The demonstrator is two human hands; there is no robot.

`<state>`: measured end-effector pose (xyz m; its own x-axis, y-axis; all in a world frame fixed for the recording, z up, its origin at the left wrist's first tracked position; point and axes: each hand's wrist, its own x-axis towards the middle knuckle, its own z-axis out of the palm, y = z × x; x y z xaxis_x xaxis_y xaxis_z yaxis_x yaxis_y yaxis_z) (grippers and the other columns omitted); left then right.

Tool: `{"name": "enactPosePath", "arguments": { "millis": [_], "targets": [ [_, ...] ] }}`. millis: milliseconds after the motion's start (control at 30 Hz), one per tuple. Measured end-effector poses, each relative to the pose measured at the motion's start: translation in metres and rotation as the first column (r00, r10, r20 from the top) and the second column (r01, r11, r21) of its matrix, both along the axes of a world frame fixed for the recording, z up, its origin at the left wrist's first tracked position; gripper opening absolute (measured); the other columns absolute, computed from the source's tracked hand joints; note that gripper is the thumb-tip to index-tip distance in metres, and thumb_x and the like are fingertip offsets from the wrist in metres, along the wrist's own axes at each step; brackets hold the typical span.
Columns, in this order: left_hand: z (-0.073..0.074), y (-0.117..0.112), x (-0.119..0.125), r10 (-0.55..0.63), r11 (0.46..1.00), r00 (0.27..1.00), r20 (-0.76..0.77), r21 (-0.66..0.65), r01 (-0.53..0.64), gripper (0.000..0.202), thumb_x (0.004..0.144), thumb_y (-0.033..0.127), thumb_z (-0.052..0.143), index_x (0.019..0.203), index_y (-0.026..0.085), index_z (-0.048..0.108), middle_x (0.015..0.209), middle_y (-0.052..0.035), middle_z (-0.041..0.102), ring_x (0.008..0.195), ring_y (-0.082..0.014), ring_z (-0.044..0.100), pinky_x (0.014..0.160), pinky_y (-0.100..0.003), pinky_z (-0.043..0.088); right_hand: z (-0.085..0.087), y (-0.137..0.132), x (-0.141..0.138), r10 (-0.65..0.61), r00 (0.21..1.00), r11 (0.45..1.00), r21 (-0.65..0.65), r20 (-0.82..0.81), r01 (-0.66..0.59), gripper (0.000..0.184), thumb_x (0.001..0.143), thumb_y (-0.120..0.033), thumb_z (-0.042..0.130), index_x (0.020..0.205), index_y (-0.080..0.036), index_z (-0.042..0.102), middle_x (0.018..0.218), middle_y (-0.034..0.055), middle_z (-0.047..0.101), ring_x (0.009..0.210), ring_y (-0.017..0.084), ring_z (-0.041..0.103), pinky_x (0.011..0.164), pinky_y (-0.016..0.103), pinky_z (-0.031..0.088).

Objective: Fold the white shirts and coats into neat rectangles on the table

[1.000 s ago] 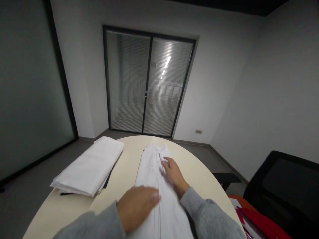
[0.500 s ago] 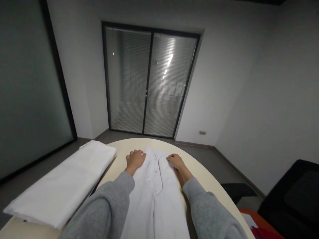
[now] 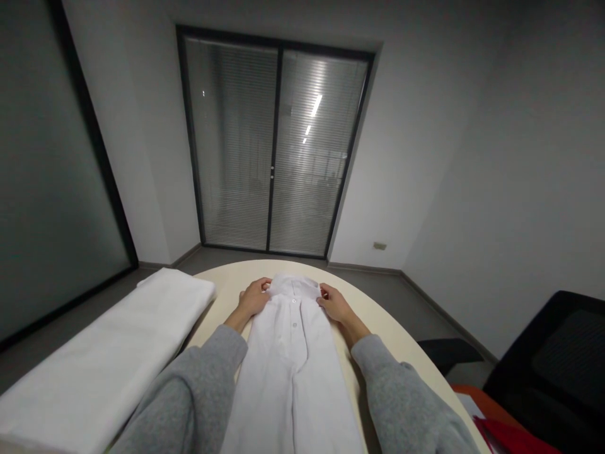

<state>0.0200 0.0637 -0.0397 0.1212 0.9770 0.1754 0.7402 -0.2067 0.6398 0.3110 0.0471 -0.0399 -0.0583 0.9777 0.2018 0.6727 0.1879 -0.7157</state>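
Observation:
A white button-front shirt lies lengthwise in front of me, folded narrow, its collar at the far end and its button placket running down the middle. My left hand is at the left side of the collar, fingers curled onto the cloth at its edge. On the opposite side, my right hand is closed with thumb and fingers on the collar's right edge. Parts of the fingertips on both hands are hidden by the fabric and the hands themselves.
The shirt rests on a round cream table. Left of my arm lies a large folded white cloth. A black chair stands at the right, with red cloth low beside it. A glass door is beyond.
The collar now stands up and spreads wider between my hands, where it lay flatter before. My left hand has shifted slightly left and up. The view has tilted a little.

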Motion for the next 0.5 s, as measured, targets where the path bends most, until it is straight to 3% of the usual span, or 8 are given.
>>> {"name": "enactPosePath", "arguments": {
  "millis": [200, 367, 500],
  "targets": [
    [0.003, -0.001, 0.001, 0.031, 1.000, 0.999, 0.011, -0.006, -0.031, 0.026, 0.082, 0.018, 0.055, 0.095, 0.026, 0.077, 0.107, 0.0016, 0.079, 0.107, -0.0222, 0.068, 0.083, -0.031, 0.045, -0.004, -0.011, 0.002, 0.122, 0.991, 0.983, 0.143, -0.051, -0.114, 0.014, 0.069, -0.015, 0.054, 0.073, -0.019, 0.068, 0.085, 0.0035, 0.069, 0.082, 0.018, 0.062, 0.079, 0.027, 0.047],
    [0.004, 0.001, 0.001, 0.043, 0.999, 0.998, -0.036, -0.006, -0.043, 0.031, 0.088, 0.019, 0.048, 0.087, 0.025, 0.078, 0.113, -0.0014, 0.076, 0.111, -0.0214, 0.065, 0.089, -0.031, 0.043, -0.010, -0.010, 0.003, 0.161, 0.984, 0.971, 0.193, -0.073, -0.144, 0.014, 0.065, -0.014, 0.055, 0.068, -0.021, 0.066, 0.087, 0.0046, 0.069, 0.083, 0.019, 0.063, 0.083, 0.030, 0.048],
    [0.009, -0.003, 0.002, 0.002, 0.999, 0.994, -0.109, -0.033, -0.006, 0.042, 0.096, 0.034, 0.043, 0.071, 0.023, 0.075, 0.101, -0.0054, 0.076, 0.103, -0.0259, 0.066, 0.092, -0.037, 0.043, -0.006, -0.008, 0.005, 0.171, 0.984, 0.974, 0.158, -0.050, -0.161, 0.019, 0.065, -0.014, 0.052, 0.067, -0.022, 0.070, 0.097, 0.0062, 0.075, 0.095, 0.021, 0.066, 0.093, 0.034, 0.048]
  ]
}}
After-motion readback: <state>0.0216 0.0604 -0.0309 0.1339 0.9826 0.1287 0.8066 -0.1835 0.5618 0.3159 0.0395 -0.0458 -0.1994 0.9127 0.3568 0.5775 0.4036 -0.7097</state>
